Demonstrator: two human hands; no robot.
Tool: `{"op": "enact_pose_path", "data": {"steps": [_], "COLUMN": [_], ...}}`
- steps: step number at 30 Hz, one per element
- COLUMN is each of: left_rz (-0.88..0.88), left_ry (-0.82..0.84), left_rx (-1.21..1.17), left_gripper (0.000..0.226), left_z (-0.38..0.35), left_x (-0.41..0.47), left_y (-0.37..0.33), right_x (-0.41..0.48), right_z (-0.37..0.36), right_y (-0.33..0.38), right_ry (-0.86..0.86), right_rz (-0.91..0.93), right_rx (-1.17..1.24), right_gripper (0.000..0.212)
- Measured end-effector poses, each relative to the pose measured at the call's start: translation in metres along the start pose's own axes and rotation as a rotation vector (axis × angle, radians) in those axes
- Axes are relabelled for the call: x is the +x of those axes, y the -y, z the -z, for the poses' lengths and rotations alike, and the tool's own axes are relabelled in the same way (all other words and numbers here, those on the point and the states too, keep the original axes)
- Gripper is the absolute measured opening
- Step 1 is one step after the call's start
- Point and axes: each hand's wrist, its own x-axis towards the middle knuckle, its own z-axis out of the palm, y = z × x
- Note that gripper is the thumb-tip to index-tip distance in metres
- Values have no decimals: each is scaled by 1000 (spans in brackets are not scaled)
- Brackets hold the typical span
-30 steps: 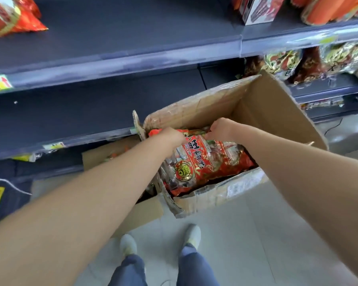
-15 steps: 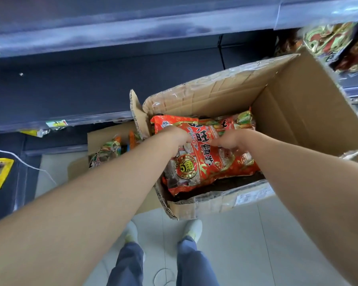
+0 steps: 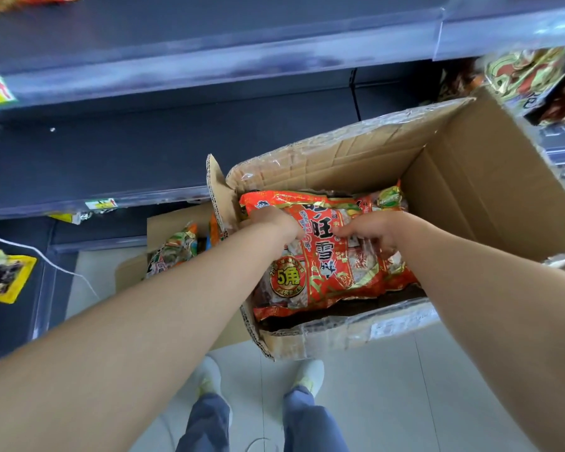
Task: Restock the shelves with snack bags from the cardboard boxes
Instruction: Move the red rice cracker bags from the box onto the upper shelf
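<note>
Both hands sit lower on the red bag than a second ago, and the view has tipped down toward the box. Dark shelves (image 3: 118, 151) run across the top, bare on the left. Below them the open cardboard box (image 3: 463, 190) stands on the pale floor (image 3: 405, 386), a second box (image 3: 163, 223) with snack packs just left of it. Inside the big box lies the red bag (image 3: 327, 272). Left hand (image 3: 276, 221) clutches its upper left edge; right hand (image 3: 371, 231) pinches its middle.

Fingers (image 3: 361, 234) of both hands curl out of sight into the red snack bag (image 3: 333, 272); shelf labels blurred
</note>
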Motion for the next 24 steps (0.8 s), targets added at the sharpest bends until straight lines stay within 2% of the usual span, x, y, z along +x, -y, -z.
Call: {"op": "enact_pose_path", "data": {"steps": [3, 5, 11, 13, 16, 19, 22, 24], "left_rz": [-39, -81, -135, -176, -242, -322, -377, -422], "left_ry": [-54, -54, 86, 87, 46, -71, -188, -212], "left_rx": [42, 64, 23, -1, -49, -117, -173, -248], "left_gripper": [67, 66, 24, 23, 35, 50, 79, 88], "left_z": [4, 10, 42, 54, 79, 110, 140, 158], "left_x": [-12, -25, -83, -104, -121, -131, -139, -139], "left_y": [-7, -16, -41, -49, -62, -77, -84, -83], "right_x": [-21, -37, -114, -144, -187, -217, -239, -249], "right_z": [7, 17, 42, 47, 53, 54, 44, 35], "right_y": [3, 3, 9, 18, 34, 58, 85, 103], "right_ry": [-18, -25, -150, -205, -299, -404, -435, -460], "right_rz": [23, 14, 9, 48, 137, 298, 434, 485], "right_rx": [58, 20, -158, -188, -225, -224, -168, -213], "right_gripper": [23, 35, 63, 70, 65, 39, 46, 48]}}
